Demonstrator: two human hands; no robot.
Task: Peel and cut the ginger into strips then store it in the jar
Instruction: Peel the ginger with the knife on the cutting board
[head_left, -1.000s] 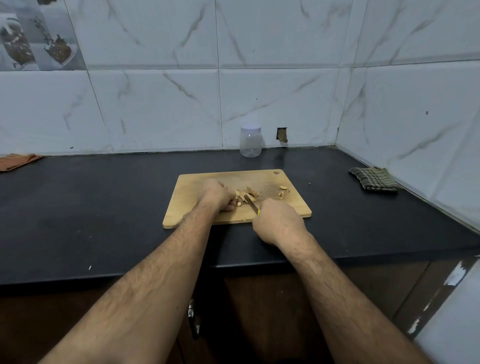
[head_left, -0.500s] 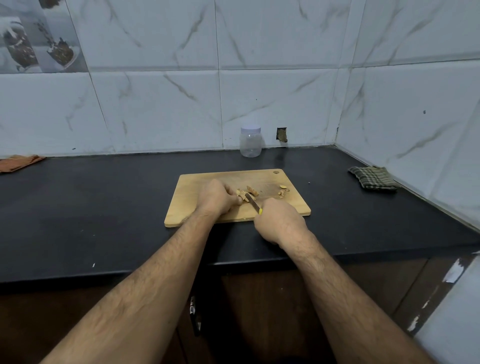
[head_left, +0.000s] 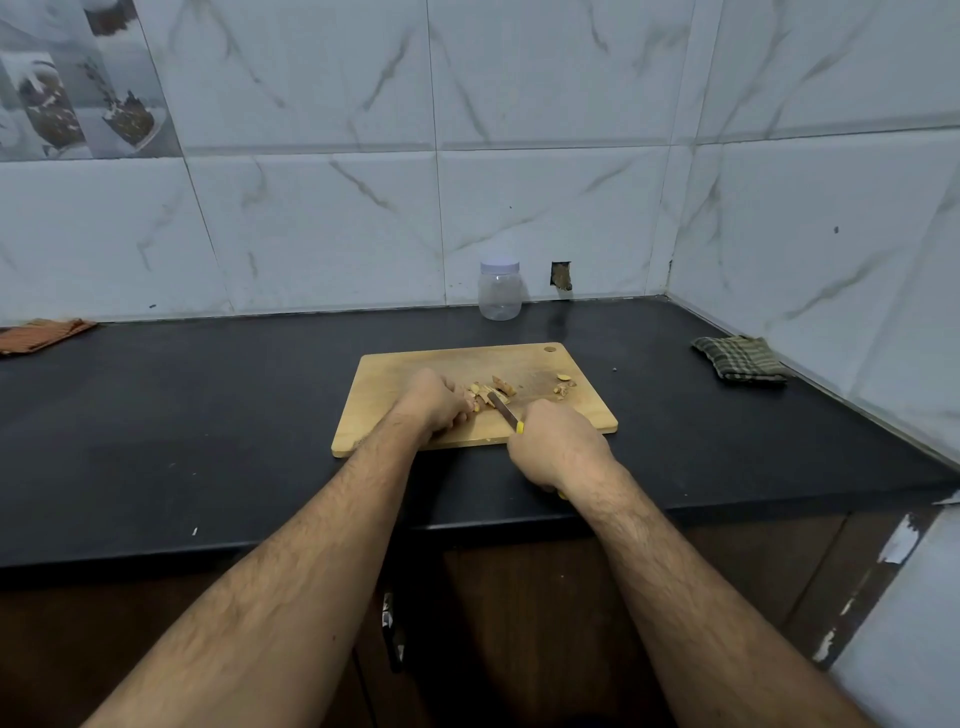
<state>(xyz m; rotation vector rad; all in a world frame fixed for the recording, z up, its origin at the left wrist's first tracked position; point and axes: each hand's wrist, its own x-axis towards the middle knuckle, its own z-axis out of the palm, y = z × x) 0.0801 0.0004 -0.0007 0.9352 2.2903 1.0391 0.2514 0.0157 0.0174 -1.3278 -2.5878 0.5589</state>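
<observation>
1. Not much has changed over the last second: the right hand (head_left: 558, 447) keeps its fingers wrapped around the yellow-handled knife (head_left: 506, 414), blade still at the pale ginger pieces (head_left: 485, 395), so the slicing looks mid-way.
2. The left hand (head_left: 439, 402) stays curled, fingertips pinning the ginger on the rectangular wooden cutting board (head_left: 395, 379).
3. Count: one board, one knife, one clear plastic jar with a white lid (head_left: 500, 291) by the wall, still closed and seemingly empty. Two ginger heaps, the smaller (head_left: 563, 385) to the right; pieces are too small to count.
4. Two cloths: checked green (head_left: 740, 359) and orange (head_left: 39, 333).
</observation>
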